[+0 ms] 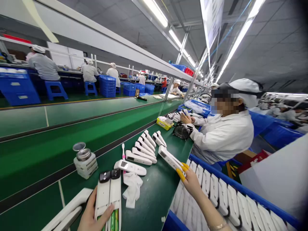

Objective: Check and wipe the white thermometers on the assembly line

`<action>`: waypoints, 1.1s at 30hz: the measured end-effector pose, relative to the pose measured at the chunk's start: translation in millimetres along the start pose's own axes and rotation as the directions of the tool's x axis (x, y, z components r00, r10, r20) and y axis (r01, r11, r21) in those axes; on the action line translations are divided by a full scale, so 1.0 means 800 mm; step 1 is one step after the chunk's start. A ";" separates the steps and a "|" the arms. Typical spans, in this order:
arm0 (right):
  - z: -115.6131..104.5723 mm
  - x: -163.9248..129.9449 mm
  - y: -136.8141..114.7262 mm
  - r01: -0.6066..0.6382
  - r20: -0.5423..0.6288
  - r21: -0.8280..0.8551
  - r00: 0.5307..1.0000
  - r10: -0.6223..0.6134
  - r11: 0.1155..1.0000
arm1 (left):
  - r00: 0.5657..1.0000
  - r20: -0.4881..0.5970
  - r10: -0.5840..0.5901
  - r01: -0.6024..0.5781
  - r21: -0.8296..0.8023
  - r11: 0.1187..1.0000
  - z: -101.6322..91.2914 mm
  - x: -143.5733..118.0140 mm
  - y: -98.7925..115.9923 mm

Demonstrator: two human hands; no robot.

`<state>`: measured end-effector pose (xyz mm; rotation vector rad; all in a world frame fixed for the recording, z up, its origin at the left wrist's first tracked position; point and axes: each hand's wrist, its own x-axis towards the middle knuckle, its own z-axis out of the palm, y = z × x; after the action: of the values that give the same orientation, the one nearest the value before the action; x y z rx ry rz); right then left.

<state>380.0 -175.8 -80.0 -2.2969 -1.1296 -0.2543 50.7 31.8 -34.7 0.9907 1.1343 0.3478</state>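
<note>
My left hand grips two white handheld devices side by side at the bottom edge, dark caps pointing away from me. My right hand, with yellow finger cots on its fingertips, holds one white device out over the green bench. A row of several more white devices lies on the bench just beyond it. One device lies alone beside a white cloth and a pink-handled brush.
A squat dispenser bottle with a metal cap stands at left. A blue crate at right holds several white devices in rows. A co-worker in white sits further along, near a small fan and yellow tray.
</note>
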 end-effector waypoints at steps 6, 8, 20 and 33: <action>0.028 -0.020 -0.040 -0.080 -0.174 0.152 0.979 0.107 0.985 | 0.998 0.017 0.054 -0.049 -0.198 0.979 0.011 -0.019 -0.001; 0.031 -0.028 -0.084 -0.078 -0.203 0.234 0.971 0.127 0.969 | 0.992 0.072 0.108 -0.083 -0.289 0.954 0.021 -0.032 0.001; 0.011 -0.068 -0.312 -0.426 0.471 0.879 0.845 0.252 -0.213 | 0.854 0.248 0.456 -0.268 -0.542 0.796 0.071 -0.078 0.009; 0.008 -0.055 -0.333 -0.397 0.532 0.809 0.809 0.251 -0.434 | 0.874 0.255 0.414 -0.102 -0.737 0.668 0.066 -0.071 0.030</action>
<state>145.5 -72.3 3.9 -0.7743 -0.1049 0.8641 78.4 -19.2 21.8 0.4819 0.3834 0.7202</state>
